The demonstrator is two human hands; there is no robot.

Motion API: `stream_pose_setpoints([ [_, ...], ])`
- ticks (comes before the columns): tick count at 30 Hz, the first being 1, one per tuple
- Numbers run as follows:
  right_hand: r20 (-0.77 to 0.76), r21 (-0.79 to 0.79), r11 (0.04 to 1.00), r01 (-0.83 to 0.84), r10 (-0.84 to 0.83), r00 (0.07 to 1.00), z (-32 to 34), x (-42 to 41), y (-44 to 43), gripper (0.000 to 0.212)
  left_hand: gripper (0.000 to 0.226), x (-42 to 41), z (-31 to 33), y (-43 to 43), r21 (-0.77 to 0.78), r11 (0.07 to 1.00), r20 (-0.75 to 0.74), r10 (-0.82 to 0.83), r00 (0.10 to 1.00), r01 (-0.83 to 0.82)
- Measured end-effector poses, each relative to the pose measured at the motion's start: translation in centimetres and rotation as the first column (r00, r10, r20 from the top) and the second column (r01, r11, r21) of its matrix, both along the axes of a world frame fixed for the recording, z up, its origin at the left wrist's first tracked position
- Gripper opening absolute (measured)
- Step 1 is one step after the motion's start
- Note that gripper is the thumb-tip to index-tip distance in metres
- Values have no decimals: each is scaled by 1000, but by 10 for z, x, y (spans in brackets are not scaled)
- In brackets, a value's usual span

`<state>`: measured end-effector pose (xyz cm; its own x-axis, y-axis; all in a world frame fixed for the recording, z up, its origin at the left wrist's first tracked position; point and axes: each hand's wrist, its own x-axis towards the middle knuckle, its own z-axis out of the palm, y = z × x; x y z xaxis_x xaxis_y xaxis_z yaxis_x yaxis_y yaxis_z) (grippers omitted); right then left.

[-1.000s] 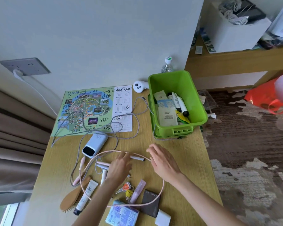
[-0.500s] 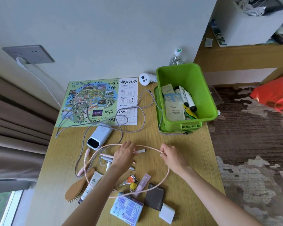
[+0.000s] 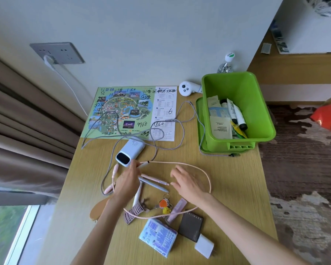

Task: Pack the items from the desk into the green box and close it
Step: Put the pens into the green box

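Observation:
The green box [image 3: 266, 131] stands open at the desk's far right on its lid [image 3: 199, 121], with sachets and tubes inside. My left hand [image 3: 127, 180] is just below the blue power bank [image 3: 130, 153] and pinches a white pen [image 3: 144, 164] at its fingertips. My right hand [image 3: 187, 182] hovers with relaxed, spread fingers inside the loop of a pink cable [image 3: 208, 180], close to the tips of a pink pen [image 3: 155, 178] and a grey-blue pen [image 3: 153, 185]. Keys [image 3: 163, 204] lie just below the hands.
Near the front edge lie a hair clip [image 3: 133, 214], wooden brush [image 3: 99, 209], tissue packet [image 3: 158, 238], dark compact [image 3: 190, 225] and white charger [image 3: 203, 246]. A grey cable [image 3: 180, 131] snakes over a map [image 3: 128, 113]. A white controller [image 3: 187, 88] and bottle [image 3: 225, 64] sit by the wall.
My left hand has drawn the white pen left toward the power bank. My right hand has left the pink cable's edge and moved inside the loop.

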<state>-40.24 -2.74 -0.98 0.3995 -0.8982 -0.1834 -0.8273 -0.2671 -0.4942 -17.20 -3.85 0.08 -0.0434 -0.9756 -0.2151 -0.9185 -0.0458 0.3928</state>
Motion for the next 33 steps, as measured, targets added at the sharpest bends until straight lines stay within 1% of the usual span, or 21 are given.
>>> stream_pose_setpoints([
  [2, -9, -1, 998, -70, 70, 998, -2, 20, -2, 24, 22, 9, 3, 5, -34, 997, -40, 64, 997, -65],
  [3, -8, -4, 996, -93, 93, 996, -2, 30, -4, 29, 19, 13, 4, 7, -37, 993, -61, 112, 992, -114],
  [5, -19, -15, 993, -119, 119, 993, -3, 49, -6, 38, 6, 22, 7, 10, -2, 973, -100, 231, 968, -232],
  [6, -31, -22, 992, -125, 124, 992, -4, 57, -8, 42, 5, 26, 8, 13, 16, 960, -117, 278, 953, -278],
  [8, -71, -36, 989, -142, 140, 988, -6, 72, -9, 48, 13, 33, 8, 19, 35, 951, -136, 309, 941, -307],
  [10, -125, -58, 983, -172, 164, 979, -9, 82, -10, 45, 24, 37, 9, 25, 61, 952, -130, 304, 944, -299],
  [12, -142, -43, 985, -168, 160, 977, -12, 87, -9, 38, 32, 36, 9, 30, 101, 953, -108, 298, 949, -287],
  [16, -108, 26, 988, -151, 153, 982, -15, 83, -9, 37, 27, 29, 6, 34, 159, 943, -21, 298, 954, -291],
  [19, -81, 73, 987, -144, 150, 985, -12, 71, -14, 36, 32, 21, 4, 31, 164, 940, 61, 294, 954, -300],
  [21, -83, 114, 986, -123, 133, 988, -12, 59, -19, 28, 35, 16, 2, 28, 175, 940, 95, 280, 955, -293],
  [25, -74, 164, 985, -60, 73, 995, -11, 34, -23, 2, 39, 8, -4, 27, 226, 935, 150, 242, 959, -272],
  [28, -50, 173, 985, -12, 20, 999, -9, 25, -21, 12, 33, 5, -6, 26, 249, 940, 170, 197, 966, -235],
  [31, 23, 184, 982, 31, -36, 999, -2, 20, -19, 17, 27, 5, -4, 22, 286, 941, 105, 155, 982, -179],
  [33, 69, 193, 980, 52, -66, 995, 6, 17, -21, 19, 27, 9, -1, 16, 304, 940, 52, 147, 988, -156],
])
